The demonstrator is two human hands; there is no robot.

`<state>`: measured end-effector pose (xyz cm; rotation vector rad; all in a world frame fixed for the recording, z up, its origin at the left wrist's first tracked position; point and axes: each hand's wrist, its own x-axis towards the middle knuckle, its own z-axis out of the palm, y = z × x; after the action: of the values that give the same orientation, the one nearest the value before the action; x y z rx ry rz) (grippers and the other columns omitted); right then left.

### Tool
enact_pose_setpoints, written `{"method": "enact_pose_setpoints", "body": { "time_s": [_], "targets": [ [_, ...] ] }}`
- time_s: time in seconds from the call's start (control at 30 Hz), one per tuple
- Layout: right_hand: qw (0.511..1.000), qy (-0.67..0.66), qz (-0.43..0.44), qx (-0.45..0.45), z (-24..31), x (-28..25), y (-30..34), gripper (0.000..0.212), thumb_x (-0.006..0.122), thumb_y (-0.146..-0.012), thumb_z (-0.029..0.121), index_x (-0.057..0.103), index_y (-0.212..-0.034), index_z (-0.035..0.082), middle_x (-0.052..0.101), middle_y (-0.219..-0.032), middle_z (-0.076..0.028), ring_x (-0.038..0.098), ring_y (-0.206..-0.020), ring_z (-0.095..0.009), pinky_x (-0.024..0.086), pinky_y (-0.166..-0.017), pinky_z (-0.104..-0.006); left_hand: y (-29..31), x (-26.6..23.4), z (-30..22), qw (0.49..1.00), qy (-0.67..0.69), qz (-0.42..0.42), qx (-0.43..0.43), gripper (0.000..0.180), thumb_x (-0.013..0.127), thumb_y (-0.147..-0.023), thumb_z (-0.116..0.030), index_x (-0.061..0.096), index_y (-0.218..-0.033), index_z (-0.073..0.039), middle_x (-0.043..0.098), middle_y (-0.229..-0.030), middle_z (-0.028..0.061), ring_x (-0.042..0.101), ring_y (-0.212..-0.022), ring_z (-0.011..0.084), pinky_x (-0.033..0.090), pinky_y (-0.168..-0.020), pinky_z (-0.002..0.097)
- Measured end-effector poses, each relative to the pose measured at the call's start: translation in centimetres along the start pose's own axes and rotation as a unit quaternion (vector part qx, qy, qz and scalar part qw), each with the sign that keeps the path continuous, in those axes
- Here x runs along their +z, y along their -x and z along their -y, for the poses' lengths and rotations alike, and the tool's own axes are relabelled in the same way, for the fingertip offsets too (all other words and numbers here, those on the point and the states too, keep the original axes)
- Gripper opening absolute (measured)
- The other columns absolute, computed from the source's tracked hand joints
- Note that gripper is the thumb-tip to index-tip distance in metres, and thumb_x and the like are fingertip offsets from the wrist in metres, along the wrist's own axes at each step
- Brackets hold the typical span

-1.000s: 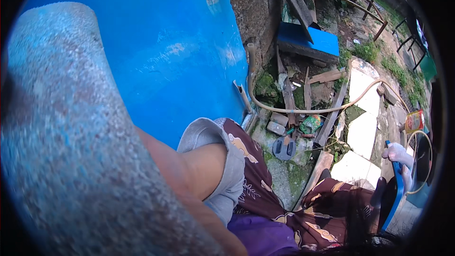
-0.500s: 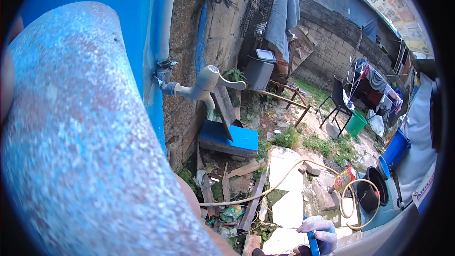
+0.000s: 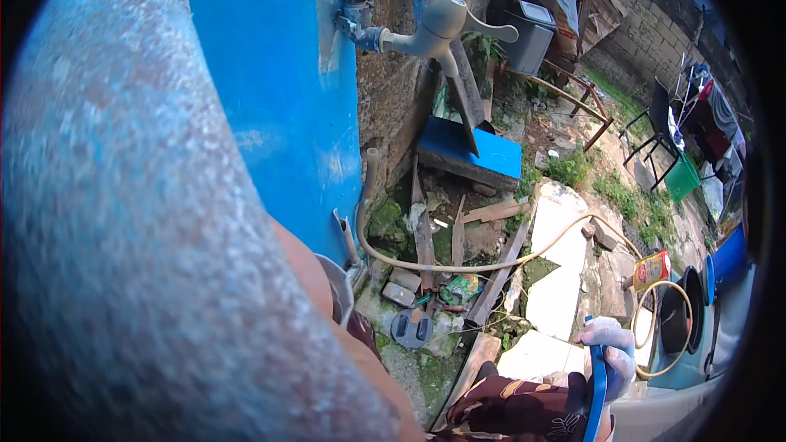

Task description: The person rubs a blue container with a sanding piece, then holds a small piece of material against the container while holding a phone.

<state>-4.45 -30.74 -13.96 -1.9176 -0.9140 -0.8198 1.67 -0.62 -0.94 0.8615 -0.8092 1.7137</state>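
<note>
My right hand (image 3: 612, 352), in a whitish glove and a maroon patterned sleeve (image 3: 524, 401), is low on the right. Its fingers are closed round a slim, curved blue bar (image 3: 598, 393). Very close on the left, a large blurred shape (image 3: 164, 221), speckled blue and grey with a rounded outline, covers much of the picture; I cannot make out its kind. Bare skin (image 3: 368, 364) shows along its lower right edge, but whether it is arm or leg is unclear. My left hand's fingers do not show clearly. Behind stands a blue-painted surface (image 3: 278, 131) beside a tap (image 3: 442, 29).
A yellowish hose (image 3: 491, 268) runs across broken slabs and boards toward a black basin (image 3: 678, 319) and a red-and-yellow container (image 3: 652, 268). A blue-topped block (image 3: 483, 151) lies under the tap. Part of a grey bucket (image 3: 339, 290) shows below. Farther off stand a chair (image 3: 655, 127) and a green bucket (image 3: 681, 178).
The view has turned down and left, so the tap and yard sit higher and farther right. More of my right sleeve shows. Fingers at the far left edge have dropped from sight.
</note>
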Motion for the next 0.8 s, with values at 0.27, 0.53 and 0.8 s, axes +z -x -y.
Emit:
{"method": "enact_pose_setpoints", "body": {
  "time_s": [0.27, 0.53, 0.8],
  "targets": [
    [1.000, 0.008, 0.016, 0.025, 0.1, 1.7, 1.0, 0.054, 0.074, -0.083, 0.026, 0.047, -0.129, 0.020, 0.060, -0.103, -0.016, 0.059, -0.085, -0.029, 0.049, -0.073, -0.0410, 2.3, -5.6, 0.4, 0.995, 0.022, 0.075, -0.061, 0.073, 0.068, -0.066, -0.028, 0.033, -0.128, -0.010, 0.039, -0.112, 0.0111, 0.042, -0.106, 0.0260, 0.029, -0.105, 0.0422],
    [0.996, 0.066, 0.003, 0.067, 0.2, -0.4, 2.6, 0.057, 0.060, -0.091, 0.028, 0.040, -0.137, 0.002, 0.057, -0.100, -0.018, 0.055, -0.085, -0.024, 0.048, -0.075, -0.0372, 10.5, -3.7, 6.5, 0.857, 0.058, 0.041, -0.510, 0.062, 0.053, -0.054, -0.001, 0.028, -0.110, -0.009, 0.033, -0.109, 0.0070, 0.035, -0.096, 0.0198, 0.029, -0.092, 0.0321],
    [0.949, -0.087, -0.029, 0.301, 3.0, 3.3, -1.5, 0.062, 0.067, -0.088, 0.025, 0.038, -0.137, -0.002, 0.058, -0.107, -0.011, 0.058, -0.091, -0.019, 0.049, -0.083, -0.0329, 12.0, -7.8, 6.3, 0.775, -0.445, 0.393, -0.216, 0.052, 0.066, -0.061, -0.014, 0.033, -0.099, -0.001, 0.039, -0.112, 0.0158, 0.034, -0.100, 0.0330, 0.024, -0.087, 0.0453]
  ]
}}
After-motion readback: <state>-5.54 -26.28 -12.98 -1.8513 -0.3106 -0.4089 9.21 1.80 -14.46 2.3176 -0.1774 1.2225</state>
